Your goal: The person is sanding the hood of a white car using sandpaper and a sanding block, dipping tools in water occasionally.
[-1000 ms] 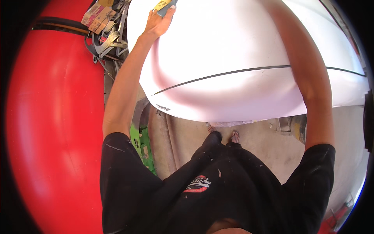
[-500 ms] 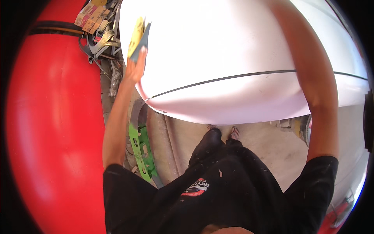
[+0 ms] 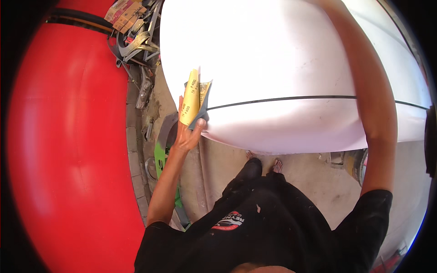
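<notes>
My left hand (image 3: 187,135) is closed round a folded sheet of sandpaper (image 3: 191,98), with its yellow printed backing outward and dark grey grit showing along one side. Hand and sheet are at the left corner of a glossy white car body panel (image 3: 255,54), by the end of the dark seam (image 3: 282,98) that crosses it. Whether the paper touches the surface I cannot tell. My right forearm (image 3: 368,86) stretches far across the white panel, and its hand lies past the upper edge of the picture.
A large red car panel (image 3: 68,136) fills the left side. Between the cars lie a cardboard box (image 3: 125,16), loose metal parts (image 3: 144,86) and a green part (image 3: 160,157) on the floor. A round can-like object (image 3: 357,166) stands below the panel at right.
My left hand has come nearer and to the right with the sandpaper, from the panel's left edge to the corner by the seam. The view has shifted slightly; my right arm still reaches forward.
</notes>
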Demonstrator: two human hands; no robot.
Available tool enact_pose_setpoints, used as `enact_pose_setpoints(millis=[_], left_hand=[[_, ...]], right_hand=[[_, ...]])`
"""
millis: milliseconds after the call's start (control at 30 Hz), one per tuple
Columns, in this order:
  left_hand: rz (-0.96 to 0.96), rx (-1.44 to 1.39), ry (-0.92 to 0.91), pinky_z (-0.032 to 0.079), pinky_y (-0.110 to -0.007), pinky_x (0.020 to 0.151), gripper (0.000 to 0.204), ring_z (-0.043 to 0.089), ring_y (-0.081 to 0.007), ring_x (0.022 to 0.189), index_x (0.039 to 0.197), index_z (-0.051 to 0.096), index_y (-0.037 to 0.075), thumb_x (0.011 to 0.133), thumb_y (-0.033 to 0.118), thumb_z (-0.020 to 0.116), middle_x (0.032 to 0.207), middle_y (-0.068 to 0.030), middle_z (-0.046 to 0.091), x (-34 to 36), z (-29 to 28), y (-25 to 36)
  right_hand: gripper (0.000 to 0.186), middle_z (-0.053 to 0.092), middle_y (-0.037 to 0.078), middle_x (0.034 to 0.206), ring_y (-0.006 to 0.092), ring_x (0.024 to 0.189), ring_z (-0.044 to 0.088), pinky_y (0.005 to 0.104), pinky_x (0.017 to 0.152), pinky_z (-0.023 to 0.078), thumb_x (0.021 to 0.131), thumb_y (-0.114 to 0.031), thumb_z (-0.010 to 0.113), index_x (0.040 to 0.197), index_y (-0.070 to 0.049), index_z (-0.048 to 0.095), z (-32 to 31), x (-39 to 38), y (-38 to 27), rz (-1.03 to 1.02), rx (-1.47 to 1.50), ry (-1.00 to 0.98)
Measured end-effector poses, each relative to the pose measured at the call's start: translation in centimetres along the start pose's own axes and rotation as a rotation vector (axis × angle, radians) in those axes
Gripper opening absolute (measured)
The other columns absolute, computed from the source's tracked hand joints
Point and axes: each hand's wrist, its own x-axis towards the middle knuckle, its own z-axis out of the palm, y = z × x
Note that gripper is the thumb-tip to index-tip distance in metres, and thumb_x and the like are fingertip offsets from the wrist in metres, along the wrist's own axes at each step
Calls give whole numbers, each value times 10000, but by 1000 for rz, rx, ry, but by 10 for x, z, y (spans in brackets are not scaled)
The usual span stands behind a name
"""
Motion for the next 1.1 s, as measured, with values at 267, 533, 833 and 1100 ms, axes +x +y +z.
enact_pose_setpoints(millis=[267,533,833,1100], left_hand=[[-242,4,145,400,-442,1133,858,536,-352,1348,1447,521,-42,1012,692,426,1430,-242,582,216,-92,-97],[-100,-74,245,406,-494,1044,710,560,-406,1207,1308,579,-49,1024,589,457,1263,-284,610,123,-13,-23],[-405,-203,87,499,-457,1019,807,644,-304,1132,1452,501,-54,1023,630,489,1282,-223,648,115,-29,-107],[-374,46,332,334,-460,1194,965,425,-438,1442,1547,416,2,949,756,358,1553,-299,439,275,-110,-193]], right_hand=[[527,519,315,1408,470,1277,529,552,1064,465,992,-339,493,1413,-24,526,3,-12,-23,-68,-4,47],[515,542,296,1393,472,1304,498,554,1108,423,970,-314,526,1394,-22,542,19,-13,12,-74,-58,100],[495,557,315,1351,499,1265,518,566,1067,458,961,-282,521,1362,6,552,-15,-22,3,-80,-127,4],[771,411,235,1570,506,1316,528,594,1046,487,939,-627,579,1594,-277,370,40,7,-17,-118,-179,55]])
